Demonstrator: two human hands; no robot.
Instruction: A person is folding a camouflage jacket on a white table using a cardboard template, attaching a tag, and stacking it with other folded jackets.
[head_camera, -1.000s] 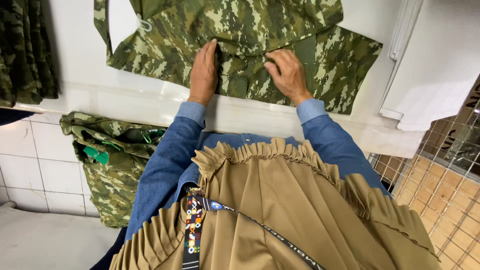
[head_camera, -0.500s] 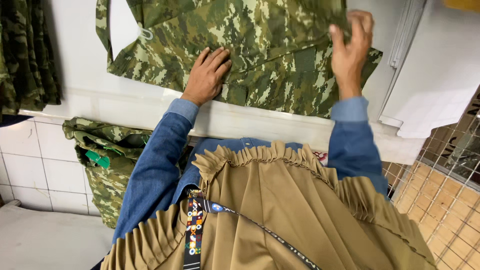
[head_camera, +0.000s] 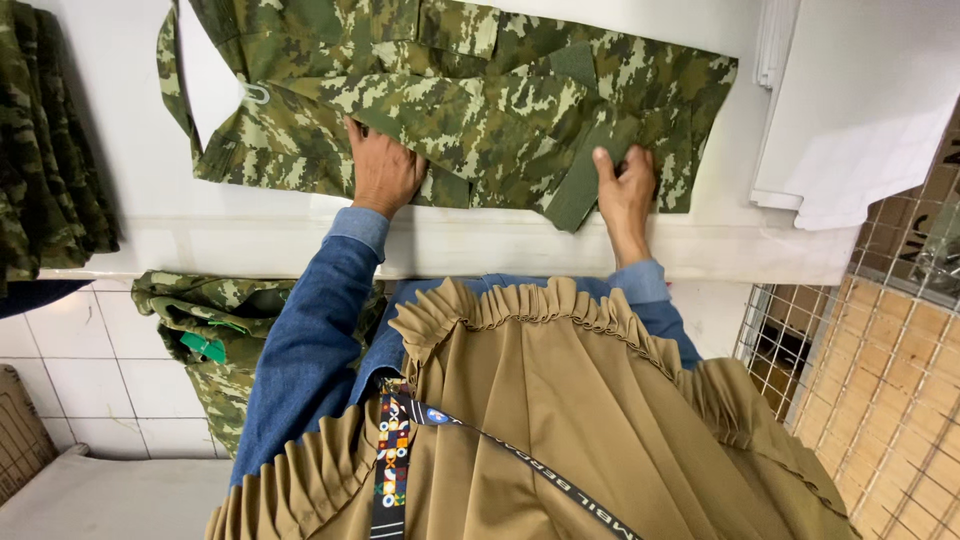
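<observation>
A green camouflage jacket (head_camera: 480, 90) lies spread on a white table (head_camera: 450, 245). My left hand (head_camera: 383, 170) presses flat on its lower edge, fingers together. My right hand (head_camera: 625, 185) grips the cuff end of a sleeve (head_camera: 590, 170) that is folded across the garment toward the table's near edge. Both arms wear blue denim sleeves, and a tan pleated garment with a patterned lanyard hangs below them.
More camouflage clothing (head_camera: 50, 150) lies at the table's left end. Another camouflage bundle (head_camera: 215, 340) hangs below the table against white tiles. A stack of white sheets (head_camera: 850, 120) sits at the right, above a wire grid rack (head_camera: 880, 370).
My right hand, raised at the jacket's upper right half a second ago, has come down to the near edge with the sleeve folded over. My left hand stayed pressing the fabric.
</observation>
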